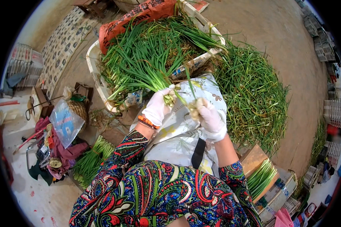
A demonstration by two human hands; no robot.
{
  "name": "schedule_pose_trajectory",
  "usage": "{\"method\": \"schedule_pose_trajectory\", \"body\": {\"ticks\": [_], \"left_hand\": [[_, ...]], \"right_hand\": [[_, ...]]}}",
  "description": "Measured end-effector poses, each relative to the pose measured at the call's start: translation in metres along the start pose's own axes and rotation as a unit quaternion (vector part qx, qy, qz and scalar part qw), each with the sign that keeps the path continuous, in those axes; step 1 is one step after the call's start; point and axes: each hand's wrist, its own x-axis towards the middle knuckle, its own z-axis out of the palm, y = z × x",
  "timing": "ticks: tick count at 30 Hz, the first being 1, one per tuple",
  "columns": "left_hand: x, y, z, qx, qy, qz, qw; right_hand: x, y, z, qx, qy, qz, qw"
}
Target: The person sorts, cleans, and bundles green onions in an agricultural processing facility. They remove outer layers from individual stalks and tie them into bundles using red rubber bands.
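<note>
Fingers of our left hand (157,108) and right hand (211,119) pinched scallions (155,80); one bundle (95,157) appeared finished at eight o'clock, loose stalks (125,53) remained at twelve.

Single view: head cam, left unit of the worn fisheye pair. Mounted above and behind the fingers (202,106), facing down and slightly forward. Upright, not mirrored. Range close: left hand (158,108) and right hand (212,120) sit about mid-frame, seen from above, backs mostly to lens. Forearms (224,153) enter from below. Shirt (159,193) fills the bottom edge, nearer the lens than the fingers. Apron (182,130) lies under the fingers. Crate (98,84) sits ahead of them, viewed into its top; floor (295,56) runs ahead and right. Coverage very wide: outer edges bow, black corners.
</note>
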Motion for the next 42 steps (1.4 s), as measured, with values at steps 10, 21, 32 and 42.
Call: {"method": "schedule_pose_trajectory", "body": {"ticks": [10,21,32,42], "left_hand": [[0.004,0.005,-0.012,0.075,-0.074,0.016,0.994],[-0.012,-0.003,-0.015,0.15,-0.061,0.013,0.987],[-0.011,-0.013,-0.014,0.154,-0.058,0.029,0.986],[-0.01,-0.016,0.005,0.119,-0.033,0.014,0.992]], "right_hand": [[-0.012,-0.016,-0.058,-0.499,0.192,-0.043,0.844],[0.032,0.019,0.007,-0.199,0.056,0.121,0.971],[0.035,0.037,-0.003,-0.219,0.101,0.054,0.969],[0.004,0.003,-0.049,-0.163,0.166,-0.022,0.972]]}}
